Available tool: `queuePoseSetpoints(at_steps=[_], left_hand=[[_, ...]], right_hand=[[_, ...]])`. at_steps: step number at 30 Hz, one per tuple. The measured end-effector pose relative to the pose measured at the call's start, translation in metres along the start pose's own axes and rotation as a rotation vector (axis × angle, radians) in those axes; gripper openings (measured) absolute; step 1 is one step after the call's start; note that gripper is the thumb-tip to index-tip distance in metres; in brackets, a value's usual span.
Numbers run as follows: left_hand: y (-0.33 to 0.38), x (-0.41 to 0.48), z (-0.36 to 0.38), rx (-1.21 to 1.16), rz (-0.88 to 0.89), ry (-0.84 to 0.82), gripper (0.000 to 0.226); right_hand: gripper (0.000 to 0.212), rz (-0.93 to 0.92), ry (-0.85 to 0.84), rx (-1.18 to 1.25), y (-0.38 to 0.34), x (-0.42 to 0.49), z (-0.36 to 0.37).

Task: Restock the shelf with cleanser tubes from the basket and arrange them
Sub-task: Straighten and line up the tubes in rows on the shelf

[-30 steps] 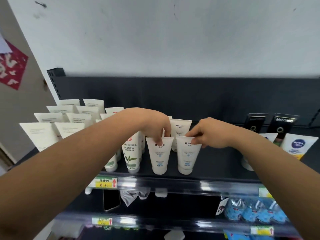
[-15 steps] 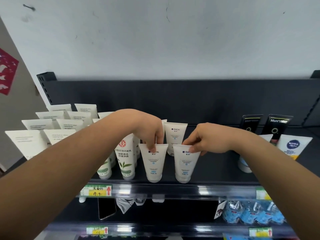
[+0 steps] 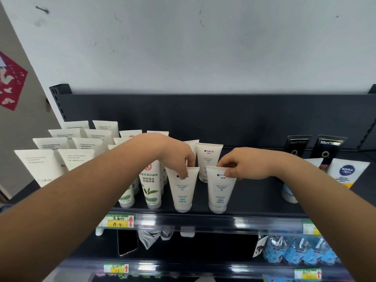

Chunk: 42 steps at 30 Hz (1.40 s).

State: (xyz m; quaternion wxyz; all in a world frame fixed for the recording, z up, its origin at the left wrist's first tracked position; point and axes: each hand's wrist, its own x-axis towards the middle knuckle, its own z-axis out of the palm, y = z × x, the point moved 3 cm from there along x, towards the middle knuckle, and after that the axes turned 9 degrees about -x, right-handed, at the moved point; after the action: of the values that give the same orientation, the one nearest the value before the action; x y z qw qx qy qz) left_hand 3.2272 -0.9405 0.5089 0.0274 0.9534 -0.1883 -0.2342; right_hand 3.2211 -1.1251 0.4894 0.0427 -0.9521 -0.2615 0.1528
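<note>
Two white cleanser tubes stand cap-down at the front of the dark top shelf [image 3: 254, 202]. My left hand [image 3: 177, 154] pinches the flat top edge of the left tube [image 3: 182, 192]. My right hand [image 3: 241, 165] pinches the top edge of the right tube [image 3: 220, 190]. A third tube of the same kind [image 3: 208, 159] stands behind them, between my hands. The basket is not in view.
White tubes with green leaf print [image 3: 150, 186] stand just left of my left hand, and rows of larger cream tubes [image 3: 67, 151] fill the far left. Black men's tubes [image 3: 325, 151] and a Nivea tube [image 3: 345, 173] stand at the right. Price rails and lower shelves lie below.
Both hands stay on the tops of the two front tubes. The right tube has shifted slightly to the right, widening the gap between the two.
</note>
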Motion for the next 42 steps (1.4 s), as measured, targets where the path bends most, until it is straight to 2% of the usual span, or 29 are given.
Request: queuePoseSetpoints(at_steps=[6, 10, 12, 15, 17, 20, 23, 28, 36, 42], left_hand=[[0.0, 0.002, 0.002, 0.043, -0.011, -0.002, 0.023], [0.003, -0.004, -0.011, 0.021, 0.01, 0.05, 0.04], [0.005, -0.004, -0.027, 0.058, 0.054, 0.185, 0.043], [-0.001, 0.007, -0.047, 0.112, 0.053, 0.386, 0.036], [-0.006, 0.02, -0.052, 0.177, 0.007, 0.401, 0.039], [-0.007, 0.039, -0.052, 0.264, -0.052, 0.314, 0.046], [-0.009, 0.054, -0.046, 0.25, -0.027, 0.259, 0.036], [-0.012, 0.058, -0.041, 0.216, 0.013, 0.272, 0.03], [-0.013, 0.044, -0.039, 0.142, 0.075, 0.193, 0.028], [-0.01, 0.034, -0.033, 0.1, 0.092, 0.161, 0.026]], right_hand=[[0.026, -0.007, -0.011, -0.014, -0.002, -0.001, 0.002], [0.035, -0.048, -0.019, -0.037, -0.001, 0.001, -0.008], [0.034, -0.069, 0.062, 0.019, -0.001, 0.002, -0.02], [0.025, -0.03, 0.323, 0.074, 0.004, 0.014, -0.038], [0.029, 0.038, 0.411, 0.037, 0.009, 0.028, -0.042], [0.039, 0.092, 0.322, -0.028, 0.01, 0.049, -0.035], [0.036, 0.102, 0.227, -0.078, 0.008, 0.062, -0.023], [0.033, 0.101, 0.208, -0.08, 0.013, 0.061, -0.019], [0.029, 0.074, 0.119, -0.103, 0.022, 0.044, -0.022], [0.026, 0.041, 0.082, -0.02, 0.025, 0.036, -0.018]])
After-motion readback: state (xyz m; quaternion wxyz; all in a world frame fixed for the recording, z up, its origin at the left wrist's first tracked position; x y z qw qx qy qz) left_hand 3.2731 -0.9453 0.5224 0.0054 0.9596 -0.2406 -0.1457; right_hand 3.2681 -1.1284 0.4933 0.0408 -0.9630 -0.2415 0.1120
